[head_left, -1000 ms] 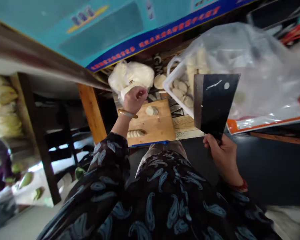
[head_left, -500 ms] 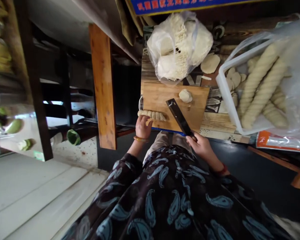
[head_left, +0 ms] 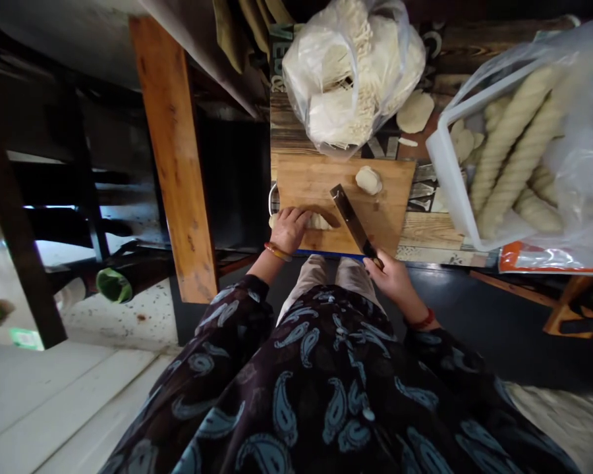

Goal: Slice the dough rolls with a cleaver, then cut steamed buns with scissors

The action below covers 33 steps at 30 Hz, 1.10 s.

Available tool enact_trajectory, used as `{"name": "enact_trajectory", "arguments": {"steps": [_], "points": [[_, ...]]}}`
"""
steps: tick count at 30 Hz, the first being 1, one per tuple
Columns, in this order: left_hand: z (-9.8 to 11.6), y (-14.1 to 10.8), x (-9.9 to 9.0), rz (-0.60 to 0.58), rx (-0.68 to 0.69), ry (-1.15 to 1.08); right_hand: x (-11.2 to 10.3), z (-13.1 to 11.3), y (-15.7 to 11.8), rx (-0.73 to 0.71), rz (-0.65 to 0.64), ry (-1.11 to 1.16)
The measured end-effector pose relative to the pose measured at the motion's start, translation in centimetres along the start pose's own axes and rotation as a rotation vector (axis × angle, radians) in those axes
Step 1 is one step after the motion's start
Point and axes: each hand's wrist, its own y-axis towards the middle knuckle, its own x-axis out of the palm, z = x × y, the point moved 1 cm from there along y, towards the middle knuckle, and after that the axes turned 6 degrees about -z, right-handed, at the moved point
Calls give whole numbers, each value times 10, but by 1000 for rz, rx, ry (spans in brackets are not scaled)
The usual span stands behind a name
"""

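My left hand [head_left: 288, 230] lies over a pale ridged roll [head_left: 318, 222] at the lower left of the wooden cutting board [head_left: 306, 176], its fingers curled over the top and covering the roll's middle. In my right hand [head_left: 386, 273] is the handle of a dark cleaver [head_left: 352, 220]. The cleaver's blade is held over the board, slanting up and left, to the right of the roll's end. A small stack of pale round slices [head_left: 369, 180] sits near the board's upper right.
Behind the board is a clear bag of pale, thin-stranded food [head_left: 346, 85]. Right of it lies a flat round piece [head_left: 415, 111]. A white bin [head_left: 452, 168] at the right holds long ridged rolls under plastic. A wooden post [head_left: 175, 164] stands left.
My left hand has moved from the roll's near edge onto its top, and its fingers have closed over it. The camera view has shifted. The cleaver remains in my right hand.
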Motion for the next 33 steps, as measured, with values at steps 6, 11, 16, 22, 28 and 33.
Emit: {"name": "enact_trajectory", "arguments": {"steps": [6,11,16,22,28,33], "points": [[40,14,15,105,-57,-17,-29,2,3,-128,66,-101],[54,15,33,174,-124,-44,-55,18,13,-230,11,-270],[63,14,41,254,-230,-76,-62,28,26,-290,-72,-327],[74,8,47,326,-238,-81,-68,33,36,-381,-149,-295],[85,9,50,348,-94,-77,-76,35,43,-404,-193,-247],[67,17,47,318,-138,-80,-72,42,44,-331,-143,-249]]}}
